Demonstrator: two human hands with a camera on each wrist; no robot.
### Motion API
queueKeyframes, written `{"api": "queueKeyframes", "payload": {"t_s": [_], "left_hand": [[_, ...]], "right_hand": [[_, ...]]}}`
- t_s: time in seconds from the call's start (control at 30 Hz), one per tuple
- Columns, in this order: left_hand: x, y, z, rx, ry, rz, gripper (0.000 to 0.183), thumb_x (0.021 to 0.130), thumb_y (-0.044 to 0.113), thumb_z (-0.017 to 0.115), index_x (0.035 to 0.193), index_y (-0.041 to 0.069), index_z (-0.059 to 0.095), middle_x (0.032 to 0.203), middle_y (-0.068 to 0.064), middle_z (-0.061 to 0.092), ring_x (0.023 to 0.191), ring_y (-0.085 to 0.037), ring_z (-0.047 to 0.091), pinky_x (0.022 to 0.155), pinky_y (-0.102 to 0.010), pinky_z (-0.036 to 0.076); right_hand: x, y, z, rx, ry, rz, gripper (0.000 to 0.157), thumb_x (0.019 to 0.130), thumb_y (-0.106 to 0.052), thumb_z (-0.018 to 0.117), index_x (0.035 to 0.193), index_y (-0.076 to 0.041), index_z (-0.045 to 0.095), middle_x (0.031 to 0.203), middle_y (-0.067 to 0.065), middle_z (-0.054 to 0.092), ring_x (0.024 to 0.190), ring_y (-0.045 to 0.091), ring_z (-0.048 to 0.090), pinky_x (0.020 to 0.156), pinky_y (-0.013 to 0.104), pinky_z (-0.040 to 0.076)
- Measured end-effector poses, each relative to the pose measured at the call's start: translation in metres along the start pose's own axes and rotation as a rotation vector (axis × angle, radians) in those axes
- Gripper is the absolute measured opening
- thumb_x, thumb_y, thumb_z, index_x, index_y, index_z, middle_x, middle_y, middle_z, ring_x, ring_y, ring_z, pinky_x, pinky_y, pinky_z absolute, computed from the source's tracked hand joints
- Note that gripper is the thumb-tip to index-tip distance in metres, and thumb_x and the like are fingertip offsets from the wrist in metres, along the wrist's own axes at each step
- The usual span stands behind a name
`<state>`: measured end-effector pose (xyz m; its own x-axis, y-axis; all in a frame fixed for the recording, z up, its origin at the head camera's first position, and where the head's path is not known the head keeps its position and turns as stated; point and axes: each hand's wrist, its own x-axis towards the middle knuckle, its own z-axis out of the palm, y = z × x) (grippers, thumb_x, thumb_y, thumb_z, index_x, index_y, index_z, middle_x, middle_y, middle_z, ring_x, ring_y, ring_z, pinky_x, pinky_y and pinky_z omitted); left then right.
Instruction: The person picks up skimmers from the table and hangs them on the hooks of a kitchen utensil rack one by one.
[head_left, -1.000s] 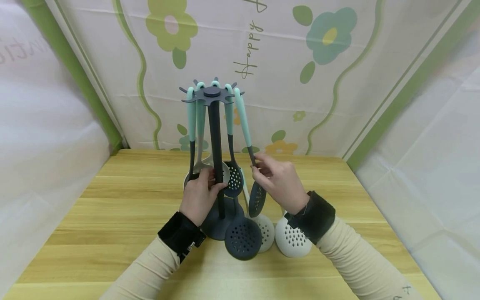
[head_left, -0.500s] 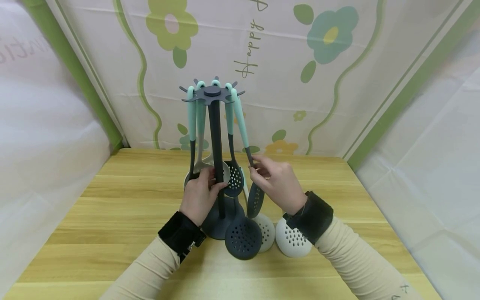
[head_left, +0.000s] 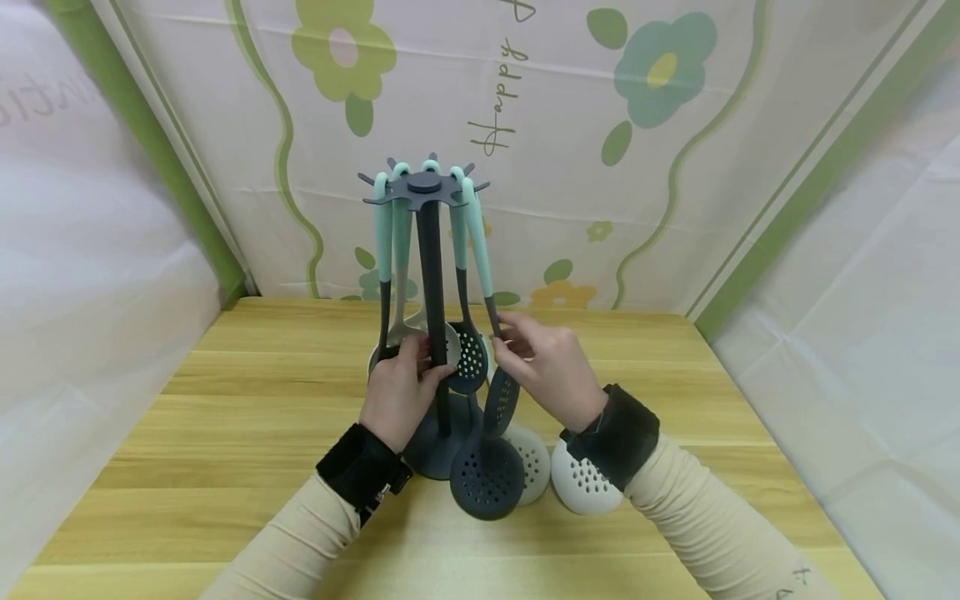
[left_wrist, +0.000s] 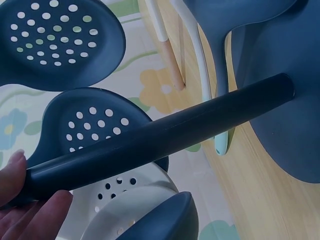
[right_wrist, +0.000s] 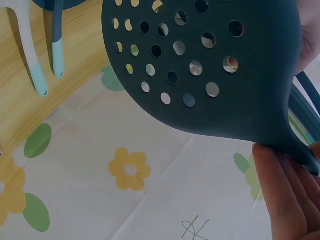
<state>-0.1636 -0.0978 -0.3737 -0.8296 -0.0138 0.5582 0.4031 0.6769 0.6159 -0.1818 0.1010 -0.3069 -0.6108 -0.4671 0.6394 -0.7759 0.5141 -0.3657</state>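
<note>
My left hand (head_left: 396,396) grips the black pole (head_left: 431,283) of an upright utensil stand, thumb and fingers curled round it. With my right hand (head_left: 553,367) I pinch the dark shaft of a skimmer (head_left: 501,406), just above its perforated head. Its mint handle (head_left: 478,237) leans in to the right side of the stand's hooked top (head_left: 424,185). In the right wrist view the perforated skimmer head (right_wrist: 165,55) fills the upper part. Several other mint-handled utensils hang from the top, including another dark skimmer (head_left: 468,362) behind the pole.
On the wooden table (head_left: 225,467) in front of the stand's round base (head_left: 438,450) lie a dark skimmer (head_left: 487,479), a pale grey skimmer (head_left: 534,467) partly behind it, and a white skimmer (head_left: 587,479). A flower-patterned cloth (head_left: 540,242) hangs behind.
My right hand has shifted slightly left, swinging the skimmer's head toward the pole, so its handle hangs nearer upright. The left hand and the stand have stayed put.
</note>
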Motion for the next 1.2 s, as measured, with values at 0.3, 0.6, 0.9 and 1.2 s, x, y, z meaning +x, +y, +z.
{"api": "queueKeyframes", "payload": {"t_s": [0.3,0.6,0.9,1.2], "left_hand": [[-0.001,0.003,-0.001,0.042,-0.018,-0.022,0.037,0.090,0.014,0.073,0.116,-0.005,0.054,0.108,-0.025,0.071,0.093,-0.034,0.073,0.075,-0.045,0.060],[-0.002,0.006,-0.002,0.069,-0.045,-0.044,0.036,0.093,0.014,0.069,0.118,-0.006,0.052,0.101,-0.024,0.072,0.083,-0.033,0.073,0.067,-0.043,0.059],[-0.002,0.013,-0.003,0.091,-0.057,-0.016,0.033,0.095,0.009,0.067,0.118,-0.006,0.049,0.090,-0.020,0.070,0.070,-0.030,0.070,0.058,-0.040,0.054],[0.000,0.015,-0.003,0.107,-0.084,-0.037,0.030,0.095,0.008,0.066,0.115,-0.006,0.049,0.078,-0.017,0.066,0.060,-0.027,0.065,0.052,-0.036,0.049]], "right_hand": [[0.001,-0.003,0.001,-0.022,-0.021,0.047,0.026,0.090,-0.004,0.068,0.114,0.006,0.066,0.088,0.016,0.076,0.071,0.020,0.075,0.067,0.033,0.061],[0.001,-0.004,0.009,-0.039,-0.002,0.077,0.028,0.090,-0.005,0.070,0.115,0.006,0.065,0.089,0.017,0.076,0.073,0.022,0.075,0.067,0.035,0.061],[-0.001,-0.004,0.016,-0.092,0.026,0.074,0.031,0.088,-0.004,0.073,0.116,0.008,0.064,0.090,0.018,0.076,0.074,0.025,0.075,0.067,0.036,0.061],[0.001,0.000,0.018,-0.081,0.041,0.089,0.030,0.089,-0.004,0.072,0.117,0.006,0.064,0.092,0.018,0.076,0.077,0.025,0.075,0.069,0.036,0.061]]}}
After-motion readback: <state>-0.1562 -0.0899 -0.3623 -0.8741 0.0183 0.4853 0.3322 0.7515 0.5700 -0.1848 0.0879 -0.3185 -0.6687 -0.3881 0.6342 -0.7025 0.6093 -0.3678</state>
